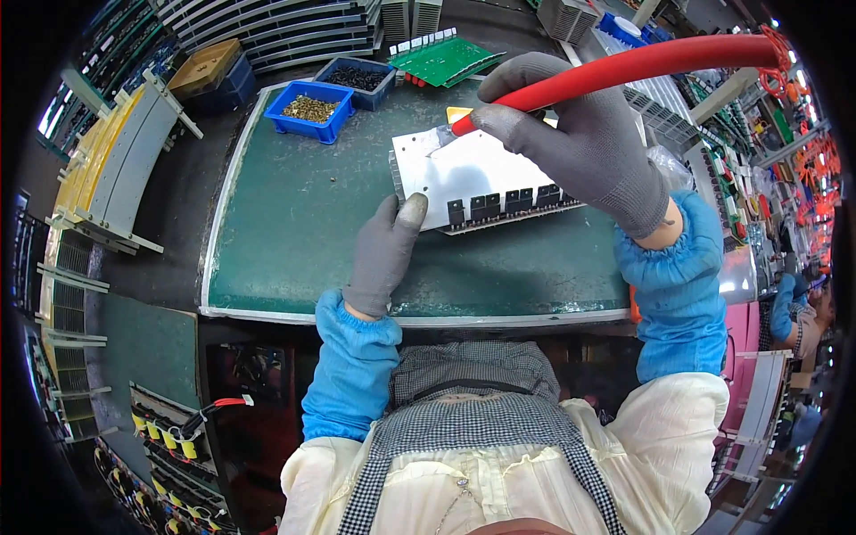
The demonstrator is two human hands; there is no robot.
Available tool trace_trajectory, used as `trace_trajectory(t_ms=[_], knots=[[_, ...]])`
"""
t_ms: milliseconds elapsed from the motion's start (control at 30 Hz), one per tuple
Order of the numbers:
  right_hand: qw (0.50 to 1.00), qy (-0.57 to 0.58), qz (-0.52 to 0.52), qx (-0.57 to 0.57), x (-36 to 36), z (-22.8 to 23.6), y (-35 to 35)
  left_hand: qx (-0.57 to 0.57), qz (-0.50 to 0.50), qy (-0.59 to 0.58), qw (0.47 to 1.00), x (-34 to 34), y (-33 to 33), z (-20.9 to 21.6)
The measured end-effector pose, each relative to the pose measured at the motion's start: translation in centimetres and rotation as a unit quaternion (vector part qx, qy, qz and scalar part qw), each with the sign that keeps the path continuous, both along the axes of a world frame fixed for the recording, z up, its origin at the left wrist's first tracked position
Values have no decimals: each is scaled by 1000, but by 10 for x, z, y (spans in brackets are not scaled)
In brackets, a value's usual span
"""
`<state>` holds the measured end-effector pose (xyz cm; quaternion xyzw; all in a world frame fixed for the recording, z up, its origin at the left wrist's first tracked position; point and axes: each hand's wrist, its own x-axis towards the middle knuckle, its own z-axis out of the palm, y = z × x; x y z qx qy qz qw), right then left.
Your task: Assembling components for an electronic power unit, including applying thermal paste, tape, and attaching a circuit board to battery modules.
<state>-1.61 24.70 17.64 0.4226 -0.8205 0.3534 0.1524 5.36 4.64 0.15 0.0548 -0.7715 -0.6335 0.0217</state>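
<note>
Left hand (383, 250) half-curled, holding white plate (477, 174); right hand (593, 143) closed around red tool (624, 68); blue bin (301, 127) near far-left corner of table (276, 232).

Both forearms (349, 374) are reaching forward; the left hand (381, 254) is extending its thumb (413, 212), while the right hand (597, 147) is curling in a grip.

Red tube (660, 64), wht plate (486, 171) w/ blk components (487, 207); gry gloves (382, 250), blue sleeves (352, 374), grn tabletop (294, 214), blk/wht checked apron (481, 423), cream shirt (673, 423).
</note>
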Motion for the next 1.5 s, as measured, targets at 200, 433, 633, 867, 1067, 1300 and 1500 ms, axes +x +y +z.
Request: trace_trajectory(t_ms=[200, 433, 633, 867, 1067, 1300, 1500], knots=[[995, 77, -17, 60, -6, 9, 11, -4, -4, -4, 1000, -3, 0, 0], [994, 64, -55, 73, -6, 11, 32, -3, 0, -7, 1000, -3, 0, -1], [997, 4, -77, 31, -8, 12, 54, -8, -8, -22, 1000, -3, -2, -4], [997, -9, 18, -75, 6, 2, 18, 4, 0, -13, 1000, -3, -2, -8], [999, 19, 10, -28, 1, -4, 8, 9, -11, -7, 1000, -2, 0, 0], [998, 58, 1, 1, 1, -4, 6, 9, -8, -18, 1000, -2, -1, -1], [997, 53, -48, 32, 0, 0, 23, 5, -7, -12, 1000, -2, 0, -2]])
